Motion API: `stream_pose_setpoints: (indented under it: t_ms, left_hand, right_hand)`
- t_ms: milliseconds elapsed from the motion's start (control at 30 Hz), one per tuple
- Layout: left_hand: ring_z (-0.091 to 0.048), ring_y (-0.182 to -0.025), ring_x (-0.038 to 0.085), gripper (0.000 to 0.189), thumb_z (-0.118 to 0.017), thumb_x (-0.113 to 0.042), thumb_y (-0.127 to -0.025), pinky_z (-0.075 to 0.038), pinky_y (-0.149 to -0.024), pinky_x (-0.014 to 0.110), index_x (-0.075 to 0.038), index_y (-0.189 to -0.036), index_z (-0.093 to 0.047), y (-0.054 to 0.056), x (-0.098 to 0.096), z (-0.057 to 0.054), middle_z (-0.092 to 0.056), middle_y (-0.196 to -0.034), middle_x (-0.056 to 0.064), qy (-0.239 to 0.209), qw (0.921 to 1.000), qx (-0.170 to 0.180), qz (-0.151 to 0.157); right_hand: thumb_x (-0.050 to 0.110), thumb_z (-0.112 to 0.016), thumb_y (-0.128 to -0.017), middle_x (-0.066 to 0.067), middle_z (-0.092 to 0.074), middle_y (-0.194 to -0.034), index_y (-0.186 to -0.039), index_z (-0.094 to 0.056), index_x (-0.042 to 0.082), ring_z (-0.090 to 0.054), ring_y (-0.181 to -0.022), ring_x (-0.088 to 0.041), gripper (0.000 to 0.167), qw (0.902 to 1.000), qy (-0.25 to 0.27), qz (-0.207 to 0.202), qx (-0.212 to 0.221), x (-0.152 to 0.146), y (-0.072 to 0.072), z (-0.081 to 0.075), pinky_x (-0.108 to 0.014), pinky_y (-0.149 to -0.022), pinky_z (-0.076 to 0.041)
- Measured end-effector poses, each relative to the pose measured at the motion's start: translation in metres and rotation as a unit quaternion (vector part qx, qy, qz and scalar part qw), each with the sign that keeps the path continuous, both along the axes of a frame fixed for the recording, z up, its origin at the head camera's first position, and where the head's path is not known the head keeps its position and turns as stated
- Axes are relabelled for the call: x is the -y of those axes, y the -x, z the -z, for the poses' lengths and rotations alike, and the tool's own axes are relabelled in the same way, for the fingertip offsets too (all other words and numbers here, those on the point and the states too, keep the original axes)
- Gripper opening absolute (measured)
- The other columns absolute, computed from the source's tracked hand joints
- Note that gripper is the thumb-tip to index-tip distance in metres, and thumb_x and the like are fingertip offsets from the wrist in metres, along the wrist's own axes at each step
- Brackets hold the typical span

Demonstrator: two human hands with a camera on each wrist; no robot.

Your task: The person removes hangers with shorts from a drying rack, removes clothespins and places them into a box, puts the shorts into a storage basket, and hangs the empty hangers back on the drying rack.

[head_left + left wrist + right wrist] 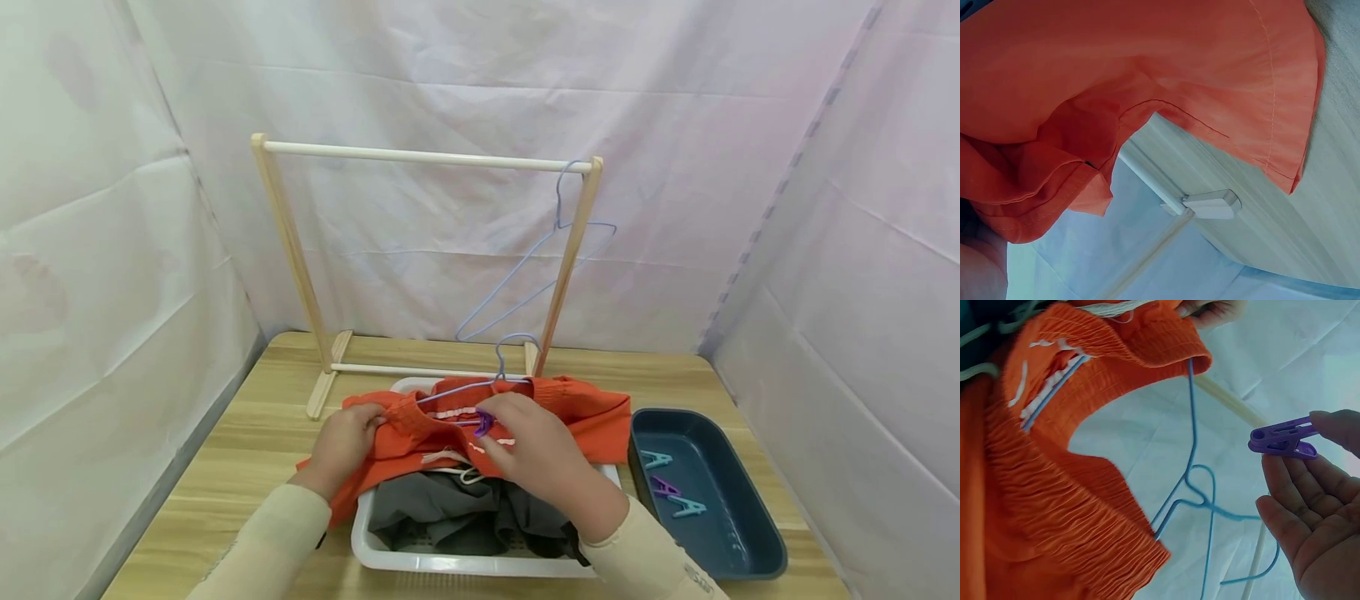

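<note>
Orange shorts (592,412) with an elastic waistband lie over a white basket (480,564). A light blue wire hanger (1194,425) sits inside the waistband, its hook standing above it in the head view. My left hand (345,446) grips the waistband at its left end; only part of that hand (982,272) shows in the left wrist view. Between thumb and fingers my right hand (540,450) pinches a purple clothespin (1282,439), held over the waist opening. The right wrist view shows the clothespin apart from the cloth.
Dark grey cloth (442,508) lies in the basket. Behind stands a wooden rack (427,156) with another blue hanger (510,279) at its right end. On the right, a dark blue tub (738,500) holds several clothespins (687,507).
</note>
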State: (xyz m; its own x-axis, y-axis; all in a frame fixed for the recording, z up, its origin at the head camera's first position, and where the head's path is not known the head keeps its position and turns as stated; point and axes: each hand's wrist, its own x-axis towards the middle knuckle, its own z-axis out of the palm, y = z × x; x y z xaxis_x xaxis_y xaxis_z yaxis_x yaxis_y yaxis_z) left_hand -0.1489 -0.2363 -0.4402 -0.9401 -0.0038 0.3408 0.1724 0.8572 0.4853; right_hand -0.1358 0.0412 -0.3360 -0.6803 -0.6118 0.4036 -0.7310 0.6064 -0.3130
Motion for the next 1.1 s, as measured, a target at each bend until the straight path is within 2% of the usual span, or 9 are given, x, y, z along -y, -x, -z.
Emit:
stream_pose_setpoints:
  t_ms: [267, 533, 800, 1100]
  left_hand:
    - [-0.065, -0.075, 0.030, 0.010, -0.068, -0.001, -0.086, -0.055, -0.077, 0.047, -0.005, -0.094, -0.071, 0.000, 0.000, -0.001, -0.071, -0.087, 0.011, -0.004, 0.9999, 0.015, -0.005]
    - [-0.065, -0.077, 0.030, 0.011, -0.068, -0.002, -0.087, -0.056, -0.077, 0.047, -0.004, -0.097, -0.071, 0.000, 0.000, 0.000, -0.071, -0.088, 0.011, -0.005, 0.9996, 0.027, -0.006]
    - [-0.066, -0.077, 0.031, 0.012, -0.068, -0.002, -0.086, -0.056, -0.077, 0.047, -0.004, -0.098, -0.072, 0.001, -0.001, 0.000, -0.071, -0.089, 0.012, 0.001, 0.9996, 0.025, -0.008]
    - [-0.065, -0.076, 0.029, 0.012, -0.067, -0.002, -0.087, -0.056, -0.077, 0.047, -0.006, -0.098, -0.072, 0.003, 0.000, 0.001, -0.071, -0.089, 0.011, -0.005, 0.9995, 0.030, -0.008]
  right_hand:
    - [0.012, -0.079, -0.080, -0.002, -0.066, -0.111, -0.114, -0.067, 0.007, -0.061, -0.097, -0.015, 0.037, 0.9987, 0.008, 0.045, 0.022, -0.024, -0.005, 0.012, -0.032, -0.080, -0.057]
    - [0.012, -0.080, -0.078, -0.003, -0.066, -0.109, -0.112, -0.067, 0.008, -0.063, -0.099, -0.017, 0.037, 0.9955, -0.013, 0.091, 0.024, -0.051, -0.006, 0.018, -0.035, -0.082, -0.056]
    - [0.010, -0.079, -0.078, -0.007, -0.066, -0.110, -0.113, -0.067, 0.005, -0.065, -0.097, -0.022, 0.037, 0.9861, -0.016, 0.160, 0.041, -0.081, -0.005, 0.020, -0.041, -0.079, -0.056]
    - [0.009, -0.077, -0.079, -0.009, -0.066, -0.108, -0.113, -0.067, 0.003, -0.064, -0.097, -0.024, 0.036, 0.9801, -0.025, 0.193, 0.041, -0.107, -0.006, 0.024, -0.043, -0.079, -0.056]
